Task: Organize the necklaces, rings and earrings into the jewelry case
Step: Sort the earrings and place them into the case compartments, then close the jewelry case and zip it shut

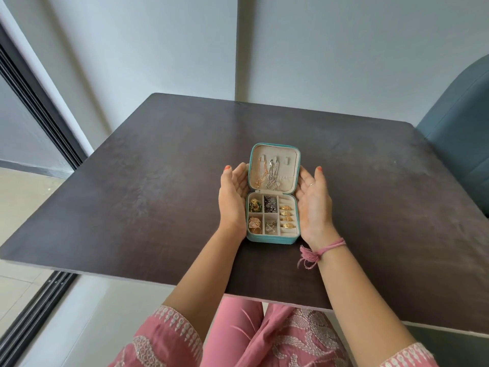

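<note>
Open hands (232, 197) (313, 205) flank jewelry case (272, 238) edges.

Dark brown table (148, 186), matte top with a faint mottled grain. Blue-grey upholstered chair (460, 144) stands at the table's far right corner. Pale grey panelled wall (344, 49) behind the far edge. Dark sliding-door track (34, 311) runs along the beige tiled floor (18, 202) off the left edge.

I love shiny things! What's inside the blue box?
The jewelry case holds gold rings, earrings and hanging necklaces. Anything underneath them is hidden.
</note>
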`<state>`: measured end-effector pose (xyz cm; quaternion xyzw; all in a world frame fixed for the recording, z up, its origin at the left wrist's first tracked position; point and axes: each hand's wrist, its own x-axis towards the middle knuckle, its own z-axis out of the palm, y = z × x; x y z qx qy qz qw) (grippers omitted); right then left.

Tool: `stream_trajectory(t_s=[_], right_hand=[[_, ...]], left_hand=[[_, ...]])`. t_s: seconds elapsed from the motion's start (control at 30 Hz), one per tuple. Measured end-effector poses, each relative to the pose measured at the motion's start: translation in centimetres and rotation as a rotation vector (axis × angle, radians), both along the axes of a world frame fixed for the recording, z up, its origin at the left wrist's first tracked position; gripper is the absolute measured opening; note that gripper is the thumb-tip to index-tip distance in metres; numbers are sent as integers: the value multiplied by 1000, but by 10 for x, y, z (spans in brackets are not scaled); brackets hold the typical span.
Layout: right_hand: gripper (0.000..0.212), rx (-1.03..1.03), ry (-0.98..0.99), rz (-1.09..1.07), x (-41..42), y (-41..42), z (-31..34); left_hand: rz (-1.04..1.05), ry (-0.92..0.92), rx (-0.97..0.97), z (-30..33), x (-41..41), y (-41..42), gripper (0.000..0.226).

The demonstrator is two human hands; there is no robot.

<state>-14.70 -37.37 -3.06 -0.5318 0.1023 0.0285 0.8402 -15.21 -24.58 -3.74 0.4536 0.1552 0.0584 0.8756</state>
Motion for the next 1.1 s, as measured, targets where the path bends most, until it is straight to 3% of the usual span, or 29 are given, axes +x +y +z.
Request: stream_trajectory(t_s=[0.2, 0.5, 0.7, 0.97, 1.1], right_hand=[[59, 52, -12, -22, 0, -26, -3], [56, 199, -49, -41, -3, -33, -11], [40, 192, -75, -63, -4, -31, -11], [23, 133, -47, -124, -11, -27, -5], [28, 111, -37, -112, -15, -26, -1]], left_hand=[[-2, 0, -152, 0, -2, -20, 46], [5, -34, -178, -5, -1, -21, 46], [45, -79, -223, -3, 0, -20, 24], [-55, -84, 26, -1, -6, -16, 21], [-180, -137, 224, -7, -14, -9, 27]])
